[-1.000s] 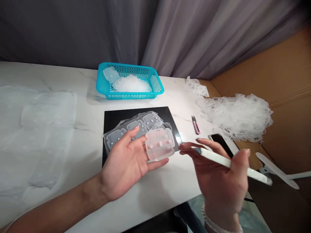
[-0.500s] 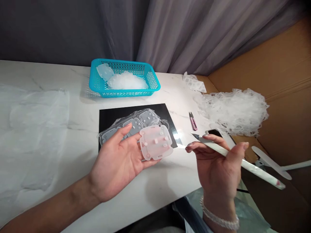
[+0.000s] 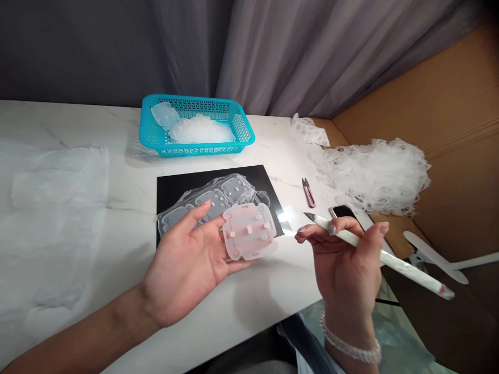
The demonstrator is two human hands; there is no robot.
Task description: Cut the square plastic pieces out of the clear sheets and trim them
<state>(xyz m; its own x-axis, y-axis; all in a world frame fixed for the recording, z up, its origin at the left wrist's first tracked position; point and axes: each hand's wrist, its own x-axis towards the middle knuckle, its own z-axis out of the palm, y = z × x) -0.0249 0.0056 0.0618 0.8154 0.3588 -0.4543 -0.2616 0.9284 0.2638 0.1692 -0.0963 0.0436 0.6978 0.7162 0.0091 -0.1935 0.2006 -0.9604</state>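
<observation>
Head view: frosted piece (image 3: 251,232) on spread left hand (image 3: 189,262)

Mesh-walled plastic basket (image 3: 202,151), glossy black mat (image 3: 171,191), tangled translucent scraps (image 3: 384,176). The piece, flat, round-cornered, pegged, lies along the fingers (image 3: 238,266), thumb (image 3: 196,214) apart; the right hand (image 3: 345,262) clasps a slender pen-like tool (image 3: 405,267).

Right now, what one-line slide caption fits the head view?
Left hand holds a translucent piece, right hand a white pen-like tool, with a blue basket beyond.

Centre: milky, pink-tinged piece (image 3: 240,240), black mat (image 3: 167,189). Lower right: white, dark-tipped tool (image 3: 405,268). Upper centre: turquoise basket (image 3: 195,151), purplish-grey curtain (image 3: 265,57). Right: brown box (image 3: 452,114). Left: white table (image 3: 127,182), grey-veined.
</observation>
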